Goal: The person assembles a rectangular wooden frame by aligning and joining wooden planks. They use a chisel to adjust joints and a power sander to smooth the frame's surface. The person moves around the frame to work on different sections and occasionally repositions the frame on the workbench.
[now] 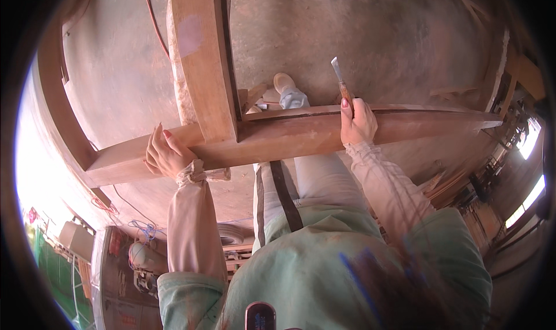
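Observation:
A long wooden beam [289, 139] runs across in front of my body, with a second, wider timber [202, 69] meeting it and stretching away from me. My left hand [168, 151] rests on the beam left of that joint, fingers spread and holding nothing. In my right hand [359, 121] is a narrow putty knife [343, 81] with a wooden handle and a slant-ended metal blade. The blade points up and away, apart from the wood, while the hand is over the beam. Along the beam's far side, right of the joint, a dark groove shows.
At the left end another timber [58, 98] joins the beam. A red cable [153, 20] lies on the concrete floor [324, 35]. My shoe [283, 82] is beyond the beam, near wood scraps. A tyre [236, 234] and a machine [147, 259] are at the lower left; lumber lies right.

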A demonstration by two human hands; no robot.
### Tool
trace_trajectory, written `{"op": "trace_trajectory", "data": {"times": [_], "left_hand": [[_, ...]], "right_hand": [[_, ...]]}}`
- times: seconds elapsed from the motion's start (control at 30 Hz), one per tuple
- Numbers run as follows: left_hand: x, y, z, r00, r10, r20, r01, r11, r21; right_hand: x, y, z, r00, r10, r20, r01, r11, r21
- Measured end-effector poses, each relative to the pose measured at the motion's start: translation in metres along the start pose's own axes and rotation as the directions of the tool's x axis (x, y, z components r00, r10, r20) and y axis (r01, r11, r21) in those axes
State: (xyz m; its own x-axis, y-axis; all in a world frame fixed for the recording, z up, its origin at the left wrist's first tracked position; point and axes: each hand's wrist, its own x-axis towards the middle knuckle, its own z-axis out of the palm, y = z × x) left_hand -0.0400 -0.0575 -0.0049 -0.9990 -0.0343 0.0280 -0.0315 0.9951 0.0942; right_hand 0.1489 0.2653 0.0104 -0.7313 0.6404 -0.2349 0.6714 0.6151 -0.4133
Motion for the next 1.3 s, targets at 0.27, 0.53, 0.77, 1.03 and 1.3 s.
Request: {"op": "trace_trajectory", "data": {"times": [0.27, 0.53, 0.77, 1.03, 1.3], "left_hand": [[0.0011, 0.0066, -0.0024, 0.999, -0.020, 0.042, 0.020, 1.000, 0.003], [0.0025, 0.0022, 0.0012, 1.000, 0.008, 0.014, -0.008, 1.000, 0.003], [0.0013, 0.0044, -0.0001, 1.000, 0.005, 0.012, -0.005, 1.000, -0.014], [0.0028, 0.0081, -0.0029, 1.000, 0.002, 0.029, -0.003, 1.000, 0.024], [-0.0005, 0.0002, -0.0024, 0.999, 0.029, 0.042, -0.028, 0.999, -0.037]], "right_hand": [[0.0004, 0.0005, 0.0026, 0.990, -0.090, -0.104, 0.083, 0.994, -0.067], [-0.0041, -0.0020, 0.0045, 0.986, -0.085, -0.141, 0.076, 0.995, -0.067], [-0.0044, 0.0012, 0.0068, 0.981, -0.108, -0.162, 0.099, 0.993, -0.058], [-0.0044, -0.0003, 0.0061, 0.988, -0.089, -0.130, 0.079, 0.994, -0.074], [-0.0039, 0.0008, 0.0021, 0.988, -0.111, -0.102, 0.104, 0.992, -0.074]]}}
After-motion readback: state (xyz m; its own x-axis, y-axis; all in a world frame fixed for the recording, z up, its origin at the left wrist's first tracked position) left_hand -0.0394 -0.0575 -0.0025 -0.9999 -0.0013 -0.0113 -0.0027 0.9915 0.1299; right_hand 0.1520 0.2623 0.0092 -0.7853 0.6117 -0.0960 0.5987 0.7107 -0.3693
